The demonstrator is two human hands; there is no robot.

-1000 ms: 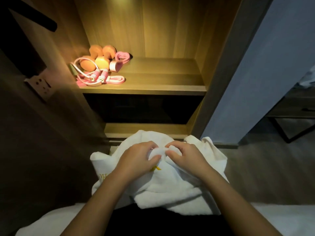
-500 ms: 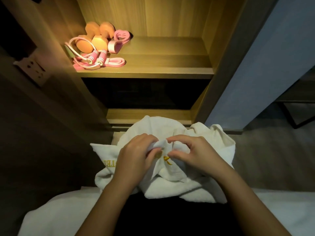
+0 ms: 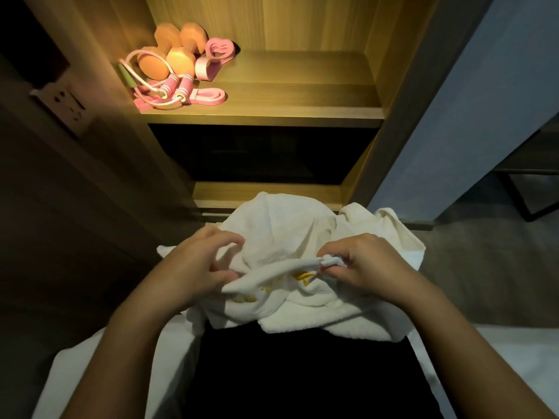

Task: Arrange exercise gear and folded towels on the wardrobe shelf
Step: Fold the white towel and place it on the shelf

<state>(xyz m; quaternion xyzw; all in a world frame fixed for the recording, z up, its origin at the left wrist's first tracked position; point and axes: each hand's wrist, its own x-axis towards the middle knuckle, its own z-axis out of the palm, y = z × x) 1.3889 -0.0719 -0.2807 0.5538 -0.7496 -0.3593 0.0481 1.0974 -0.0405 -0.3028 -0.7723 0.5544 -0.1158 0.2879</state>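
Observation:
A rumpled white towel [image 3: 290, 234] with yellow embroidery lies heaped on my lap in front of the wardrobe. My left hand [image 3: 193, 264] pinches one end of its stretched hem, and my right hand [image 3: 360, 264] pinches the other end. On the lit wooden shelf [image 3: 287, 89], at its left, sit two orange dumbbells [image 3: 169, 55], a pink skipping rope [image 3: 169, 89] and pink resistance bands [image 3: 214, 52]. The shelf's right half is bare wood.
A dark compartment [image 3: 257, 152] opens below the lit shelf. A wall socket [image 3: 63, 104] is on the left panel. White bedding [image 3: 496, 364] spreads under my legs. A grey wall [image 3: 472, 116] and dark table legs [image 3: 526, 195] stand to the right.
My hands, close together on the towel before, have drawn apart and pulled a stretch of hem taut between them. The view has tipped lower and nearer the towel.

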